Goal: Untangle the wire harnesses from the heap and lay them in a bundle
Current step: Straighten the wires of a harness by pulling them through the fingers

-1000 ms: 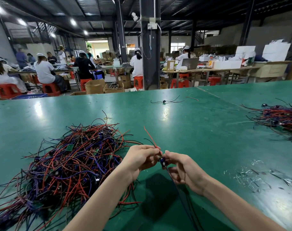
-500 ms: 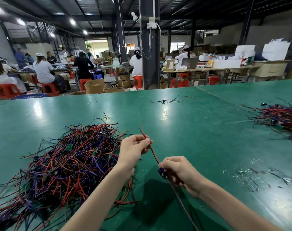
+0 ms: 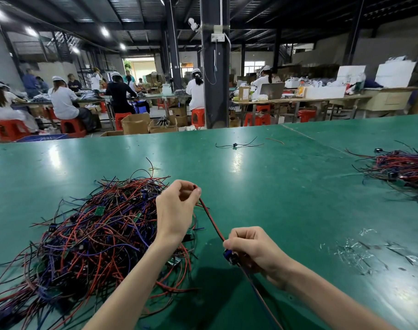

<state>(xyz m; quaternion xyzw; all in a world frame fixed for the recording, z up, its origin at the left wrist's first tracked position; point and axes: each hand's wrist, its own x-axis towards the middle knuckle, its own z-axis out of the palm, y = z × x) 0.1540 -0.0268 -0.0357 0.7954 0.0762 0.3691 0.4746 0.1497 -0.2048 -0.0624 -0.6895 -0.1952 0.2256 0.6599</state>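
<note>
Both hands (image 3: 175, 210) pinch a thin red harness wire (image 3: 211, 222) beside the tangled heap (image 3: 93, 234)

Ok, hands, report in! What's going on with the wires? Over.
Left hand pinches end of thin red-and-black wire harness; right hand grips its blue connector. Harness stretched straight between them. Tangled heap of red, blue and black wires lies under left forearm.

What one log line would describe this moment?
left hand: pinches harness end | right hand: holds its blue connector | harness: stretched between hands | heap: beside left hand
</note>
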